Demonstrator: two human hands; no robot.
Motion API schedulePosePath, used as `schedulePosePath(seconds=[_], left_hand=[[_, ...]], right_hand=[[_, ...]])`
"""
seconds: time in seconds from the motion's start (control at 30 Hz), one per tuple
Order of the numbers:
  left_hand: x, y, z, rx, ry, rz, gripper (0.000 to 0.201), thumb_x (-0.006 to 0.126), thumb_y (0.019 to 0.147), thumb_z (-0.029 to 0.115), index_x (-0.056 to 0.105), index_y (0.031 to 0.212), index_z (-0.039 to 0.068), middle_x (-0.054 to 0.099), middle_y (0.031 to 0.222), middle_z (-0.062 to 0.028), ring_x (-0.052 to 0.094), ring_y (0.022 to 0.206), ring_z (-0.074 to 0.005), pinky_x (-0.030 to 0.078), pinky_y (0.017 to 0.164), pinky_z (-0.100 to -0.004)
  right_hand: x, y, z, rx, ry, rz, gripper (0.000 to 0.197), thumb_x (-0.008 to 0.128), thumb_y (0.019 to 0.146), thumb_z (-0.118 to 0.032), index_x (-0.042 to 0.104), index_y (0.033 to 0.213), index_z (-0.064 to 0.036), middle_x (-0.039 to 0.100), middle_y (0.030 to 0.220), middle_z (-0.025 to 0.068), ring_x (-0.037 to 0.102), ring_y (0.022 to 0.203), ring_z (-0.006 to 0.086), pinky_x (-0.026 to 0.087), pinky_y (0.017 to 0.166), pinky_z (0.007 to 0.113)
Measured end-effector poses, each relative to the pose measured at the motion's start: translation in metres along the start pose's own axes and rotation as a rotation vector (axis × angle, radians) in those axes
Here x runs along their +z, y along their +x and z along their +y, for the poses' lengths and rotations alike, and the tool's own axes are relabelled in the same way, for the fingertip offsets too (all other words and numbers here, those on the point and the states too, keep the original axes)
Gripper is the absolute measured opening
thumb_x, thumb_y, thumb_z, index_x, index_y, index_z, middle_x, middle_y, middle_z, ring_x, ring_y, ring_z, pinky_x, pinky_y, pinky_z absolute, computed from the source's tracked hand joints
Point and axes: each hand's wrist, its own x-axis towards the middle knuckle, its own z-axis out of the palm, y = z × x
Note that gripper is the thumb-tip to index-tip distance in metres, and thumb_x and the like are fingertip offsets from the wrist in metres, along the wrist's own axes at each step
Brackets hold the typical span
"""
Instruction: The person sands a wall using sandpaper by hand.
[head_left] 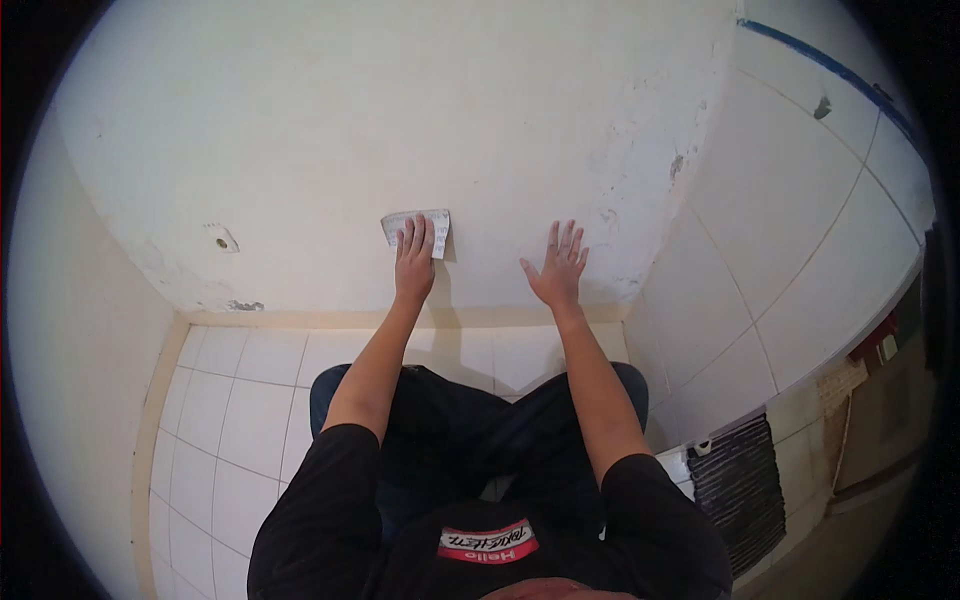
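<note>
My left hand [415,266] presses a sheet of sandpaper [442,226] against the pale wall [330,150], with the fingers lying straight over it. The sheet's printed, light grey backing faces me, and its edges show on both sides of the fingers. My left thumb is hard to make out. To the right, my right hand [557,272] is open against the same wall, fingers and thumb spread, with nothing in it. Pale dust seems to cover its fingertips.
A socket plate [220,238] sits low on the wall at left. Paint flakes near the right corner, beside a tiled wall [740,260]. White floor tiles [250,420] lie beneath my bent legs. A dark ribbed mat [740,490] is at lower right.
</note>
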Motion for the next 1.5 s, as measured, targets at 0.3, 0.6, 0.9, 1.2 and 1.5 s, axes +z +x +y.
schedulePosePath(seconds=[0.3,0.6,0.9,1.2,1.5], left_hand=[[0.027,-0.013,-0.004,-0.009,0.013,0.035,0.068,0.051,0.088,-0.001,0.041,0.155,0.002,0.037,0.163,-0.0196,0.031,0.152,-0.0407,0.022,0.125,-0.0568],[0.062,-0.082,0.026,0.107,-0.09,-0.155,0.066,0.051,0.088,0.002,0.045,0.154,0.006,0.042,0.162,-0.0146,0.036,0.15,-0.04,0.024,0.124,-0.0558],[0.02,-0.019,0.006,-0.004,-0.052,0.211,0.073,0.05,0.081,-0.008,0.042,0.153,-0.004,0.038,0.16,-0.0277,0.026,0.153,-0.0474,0.016,0.125,-0.0599],[0.049,-0.016,0.0,-0.037,-0.072,0.168,0.073,0.051,0.081,-0.006,0.043,0.153,-0.003,0.038,0.16,-0.0274,0.031,0.15,-0.0487,0.023,0.123,-0.0588],[0.093,-0.082,0.029,0.462,-0.03,-0.295,0.064,0.056,0.091,0.017,0.046,0.154,0.011,0.044,0.161,-0.008,0.043,0.146,-0.0334,0.032,0.121,-0.0532]], right_hand=[[0.009,-0.003,-0.007,0.063,-0.019,-0.033,0.115,0.075,0.081,-0.062,0.02,0.163,-0.004,0.008,0.17,0.0278,0.005,0.156,0.0486,0.011,0.12,0.069],[0.033,-0.002,0.002,0.061,0.013,-0.007,0.115,0.075,0.081,-0.064,0.022,0.163,-0.0043,0.01,0.169,0.0277,0.004,0.156,0.05,0.01,0.118,0.074],[0.033,-0.004,0.011,-0.056,-0.041,0.022,0.111,0.075,0.083,-0.057,0.02,0.163,-0.0029,0.011,0.169,0.0301,0.006,0.156,0.0501,0.012,0.119,0.071],[0.023,-0.005,0.01,-0.04,-0.045,-0.033,0.109,0.077,0.083,-0.048,0.019,0.163,0.0,0.008,0.167,0.0341,0.004,0.155,0.0532,0.011,0.12,0.07],[0.028,-0.006,0.013,-0.041,-0.024,0.002,0.107,0.072,0.085,-0.045,0.014,0.164,-0.0029,0.006,0.169,0.0308,0.003,0.155,0.0526,0.01,0.12,0.069]])
